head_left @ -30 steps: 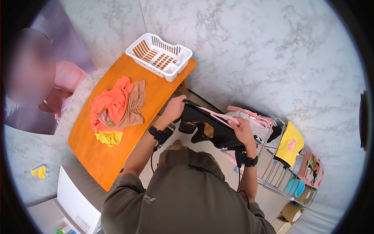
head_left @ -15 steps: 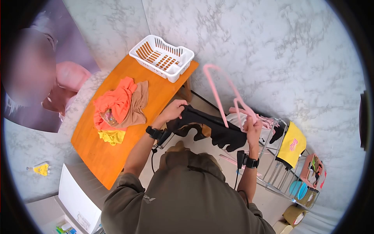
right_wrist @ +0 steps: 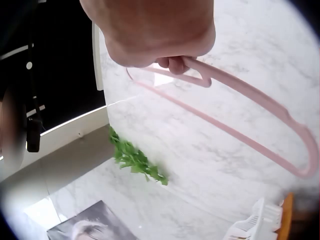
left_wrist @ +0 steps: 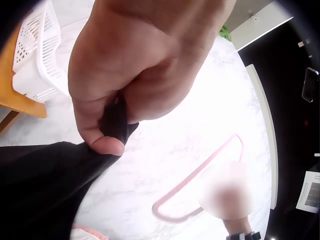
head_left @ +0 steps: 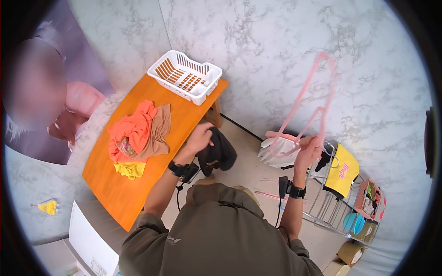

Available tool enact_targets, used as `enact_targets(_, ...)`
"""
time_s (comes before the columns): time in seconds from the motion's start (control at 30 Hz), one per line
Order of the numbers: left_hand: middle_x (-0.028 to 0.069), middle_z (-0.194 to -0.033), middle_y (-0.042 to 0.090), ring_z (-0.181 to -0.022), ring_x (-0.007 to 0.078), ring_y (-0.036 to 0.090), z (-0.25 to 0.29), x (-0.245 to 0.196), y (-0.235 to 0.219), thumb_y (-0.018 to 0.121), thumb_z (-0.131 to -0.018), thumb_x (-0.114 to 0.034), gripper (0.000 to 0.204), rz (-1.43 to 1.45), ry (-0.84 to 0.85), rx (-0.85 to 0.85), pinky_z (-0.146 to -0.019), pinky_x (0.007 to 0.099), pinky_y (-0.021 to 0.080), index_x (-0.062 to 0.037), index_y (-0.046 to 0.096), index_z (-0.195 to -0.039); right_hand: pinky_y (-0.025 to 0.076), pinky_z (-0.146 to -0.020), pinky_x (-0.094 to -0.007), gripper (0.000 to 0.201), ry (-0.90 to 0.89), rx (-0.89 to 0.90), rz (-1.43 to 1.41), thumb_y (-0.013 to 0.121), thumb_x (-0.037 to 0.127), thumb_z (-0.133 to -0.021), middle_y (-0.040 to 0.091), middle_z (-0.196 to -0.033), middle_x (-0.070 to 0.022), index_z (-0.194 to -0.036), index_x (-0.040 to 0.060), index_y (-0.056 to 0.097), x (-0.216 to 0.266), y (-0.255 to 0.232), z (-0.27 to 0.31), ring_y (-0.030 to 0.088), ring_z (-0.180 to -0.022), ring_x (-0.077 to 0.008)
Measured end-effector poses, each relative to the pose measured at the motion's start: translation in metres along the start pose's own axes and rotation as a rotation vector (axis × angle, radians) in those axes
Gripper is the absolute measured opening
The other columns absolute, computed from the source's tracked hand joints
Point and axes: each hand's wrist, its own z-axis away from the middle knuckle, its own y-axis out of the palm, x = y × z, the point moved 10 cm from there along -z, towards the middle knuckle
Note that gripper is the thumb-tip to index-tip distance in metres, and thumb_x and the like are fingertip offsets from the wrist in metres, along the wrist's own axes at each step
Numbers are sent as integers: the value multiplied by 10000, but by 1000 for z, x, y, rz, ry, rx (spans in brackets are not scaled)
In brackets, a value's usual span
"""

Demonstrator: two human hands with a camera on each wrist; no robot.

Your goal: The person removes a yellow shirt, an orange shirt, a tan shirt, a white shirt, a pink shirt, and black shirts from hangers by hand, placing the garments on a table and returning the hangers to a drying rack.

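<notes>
A black garment hangs from my left hand, beside the near edge of the table. In the left wrist view, the thumb and fingers pinch a bunched edge of the black cloth, which stretches away to the lower left. My right hand holds up a pink clothes hanger near the rack, well apart from the garment. Nothing hangs on this hanger. The right wrist view shows the fist around its upper part, with the hook end hidden.
On the wooden table lie an orange garment, a brown cloth and a yellow cloth. A white plastic basket stands at its far end. To the right, a metal rack bears a yellow cloth and hanging clothes.
The hanger has come away from the black garment and swung up to the right with my right hand. The garment, stretched between both hands before, now hangs from my left hand alone.
</notes>
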Motion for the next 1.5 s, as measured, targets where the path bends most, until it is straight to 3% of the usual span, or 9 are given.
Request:
enact_targets(0.3, 90, -836, 615, -682, 180, 614, 108, -249, -272, 399, -865, -11, 197, 9, 643, -821, -637, 264, 485, 59, 565, -944, 208, -471, -255, 411, 361, 470, 621, 471, 258, -962, 333, -566, 61, -602, 81, 382, -115, -9, 82, 274, -535, -48)
enact_targets(0.33, 98, -840, 621, -727, 179, 615, 137, -286, -290, 407, -860, -4, 189, -486, 599, -996, -694, 277, 499, 59, 572, -926, 201, -487, -272, 411, 405, 538, 636, 495, 232, -950, 318, -581, 64, -596, 71, 363, -127, -8, 92, 262, -562, -56)
enact_targets(0.47, 116, -934, 657, -790, 174, 629, 191, -341, -349, 457, -883, -25, 181, -57, 885, -1142, -758, 248, 496, 52, 596, -970, 207, -479, -276, 445, 594, 611, 656, 512, 279, -940, 313, -561, 58, -574, 68, 372, -167, -14, 116, 275, -559, -57)
enact_targets(0.6, 64, -824, 631, -647, 138, 528, 192, -327, -382, 526, -855, -88, 176, -627, 838, -1293, -632, 254, 431, 50, 587, -946, 224, -477, -276, 443, 647, 670, 648, 535, 307, -925, 333, -564, 56, -586, 49, 410, -185, -6, 131, 292, -555, -61)
enact_targets(0.7, 197, -846, 610, -782, 292, 589, 146, -266, -351, 538, -836, -106, 201, -1189, 546, -1232, -709, 368, 448, 53, 572, -953, 245, -474, -281, 431, 596, 683, 684, 556, 318, -908, 350, -558, 51, -615, 16, 460, -186, 0, 132, 307, -552, -67)
enact_targets(0.8, 264, -938, 597, -890, 433, 570, 81, -124, -338, 572, -829, -160, 250, -1035, 319, -690, -783, 453, 449, 50, 586, -964, 284, -468, -303, 451, 570, 660, 735, 576, 341, -890, 365, -516, -4, -659, -43, 527, -183, 0, 125, 331, -546, -80)
enact_targets(1.03, 104, -1040, 579, -970, 192, 561, 22, 47, -17, 633, -866, -236, 431, -319, -25, 413, -848, 311, 457, -12, 502, -1211, 359, -476, -363, 433, 480, 675, 844, 608, 365, -852, 435, -494, -133, -707, -44, 615, -163, -11, 123, 419, -474, -182)
enact_targets(1.2, 120, -889, 621, -795, 229, 602, 10, 70, 87, 578, -886, -195, 292, -409, -87, 653, -743, 335, 482, -28, 567, -1125, 409, -502, -407, 430, 348, 603, 908, 650, 391, -804, 500, -487, -169, -695, -25, 646, -152, -33, 103, 525, -462, -298)
enact_targets(1.5, 137, -642, 562, -612, 215, 544, -15, 140, 191, 450, -942, -309, 376, -554, -20, 591, -591, 348, 437, 15, 631, -879, 437, -860, -402, 277, 132, 216, 1037, 674, 224, -792, 618, -988, -189, -981, 24, 641, -129, -151, 77, 544, -1002, -365)
